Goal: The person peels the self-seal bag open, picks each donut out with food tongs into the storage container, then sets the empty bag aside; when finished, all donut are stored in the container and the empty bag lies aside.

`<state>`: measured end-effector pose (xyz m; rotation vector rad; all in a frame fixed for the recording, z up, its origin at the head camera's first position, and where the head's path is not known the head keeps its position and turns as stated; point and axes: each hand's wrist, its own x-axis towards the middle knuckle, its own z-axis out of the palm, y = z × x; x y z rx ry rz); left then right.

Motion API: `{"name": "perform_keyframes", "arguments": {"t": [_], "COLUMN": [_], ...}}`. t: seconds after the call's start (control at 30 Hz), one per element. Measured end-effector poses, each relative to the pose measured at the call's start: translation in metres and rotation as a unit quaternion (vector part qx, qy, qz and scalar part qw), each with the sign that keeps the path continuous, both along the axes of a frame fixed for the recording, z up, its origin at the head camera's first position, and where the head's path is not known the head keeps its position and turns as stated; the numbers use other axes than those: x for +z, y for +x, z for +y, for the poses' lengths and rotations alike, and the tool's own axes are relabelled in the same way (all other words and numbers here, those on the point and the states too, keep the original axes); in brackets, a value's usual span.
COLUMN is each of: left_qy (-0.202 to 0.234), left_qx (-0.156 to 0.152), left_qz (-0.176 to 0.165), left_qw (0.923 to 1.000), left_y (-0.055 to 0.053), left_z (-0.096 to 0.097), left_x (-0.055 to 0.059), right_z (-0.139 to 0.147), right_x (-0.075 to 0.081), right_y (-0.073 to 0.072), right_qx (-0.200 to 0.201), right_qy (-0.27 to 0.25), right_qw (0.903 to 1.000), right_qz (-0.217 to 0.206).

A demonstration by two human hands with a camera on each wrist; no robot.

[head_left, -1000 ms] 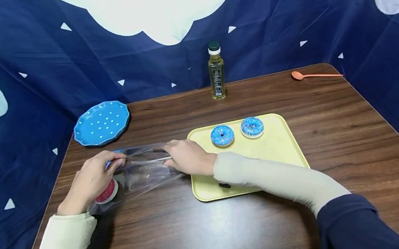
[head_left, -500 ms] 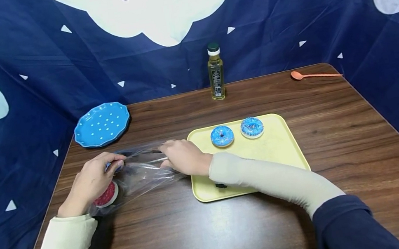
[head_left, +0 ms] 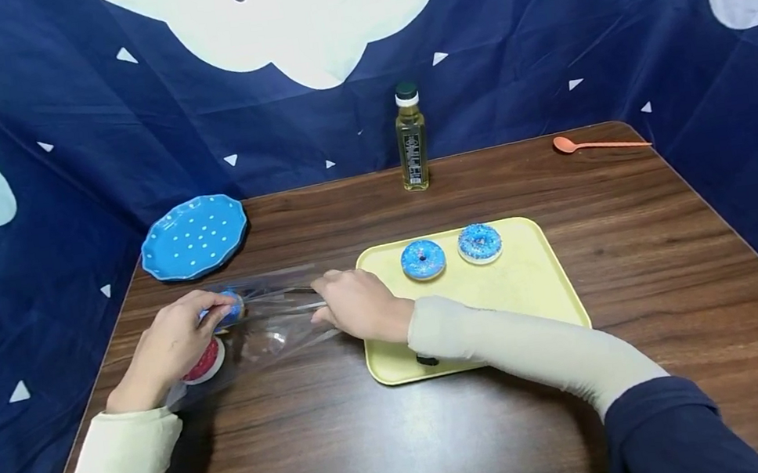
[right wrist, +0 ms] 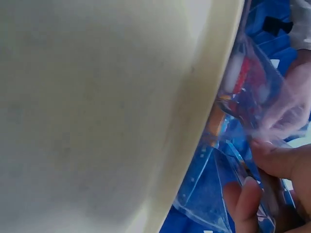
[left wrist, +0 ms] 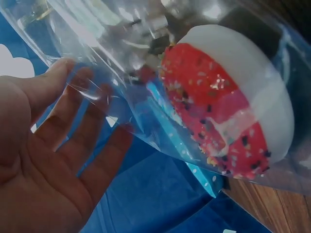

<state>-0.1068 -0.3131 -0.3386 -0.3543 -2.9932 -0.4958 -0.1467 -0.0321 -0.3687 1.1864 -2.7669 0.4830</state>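
My left hand (head_left: 171, 345) pinches the left part of a clear plastic bag (head_left: 271, 336); the left wrist view has thumb and fingers at its film. Inside the bag, a red-iced doughnut (left wrist: 209, 107) with sprinkles and a white base stands tilted, partly behind that hand in the head view. A blue-iced doughnut (head_left: 235, 307) shows right at the left fingertips, half hidden by them. At the bag's right end, beside the tray, my right hand (head_left: 359, 302) grips its edge between thumb and fingers, the film stretched between both hands.
A yellow tray (head_left: 498, 285) under my right forearm bears two blue doughnuts, one (head_left: 423, 259) left of the other (head_left: 479, 243). Behind stand an oil bottle (head_left: 412, 142) and a blue dotted plate (head_left: 194, 235). An orange spoon (head_left: 598, 142) lies at the far right.
The blue doughnut in the bag now shows more to the right of my left fingertips. My right hand shifted slightly left, then back right. Both hands keep hold of the bag.
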Motion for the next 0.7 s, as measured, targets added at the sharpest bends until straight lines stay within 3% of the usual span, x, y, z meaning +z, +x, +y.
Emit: {"name": "perform_keyframes", "arguments": {"t": [0.13, 0.4, 0.7], "left_qy": [0.01, 0.018, 0.021], "left_qx": [0.005, -0.018, -0.029], "left_qz": [-0.008, 0.012, -0.008], "left_qw": [0.9999, 0.9996, 0.9993], "left_y": [0.002, 0.002, 0.002], "left_z": [-0.002, -0.002, 0.004], "left_x": [-0.001, -0.002, -0.002], "right_z": [0.017, 0.066, 0.107], "right_x": [0.004, 0.002, 0.004], "right_y": [0.005, 0.011, 0.02], "right_qx": [0.004, 0.011, -0.019], "right_qy": [-0.003, -0.056, -0.06], "right_qw": [1.0, 0.9981, 0.9978], "right_qz": [-0.005, -0.023, -0.022]}}
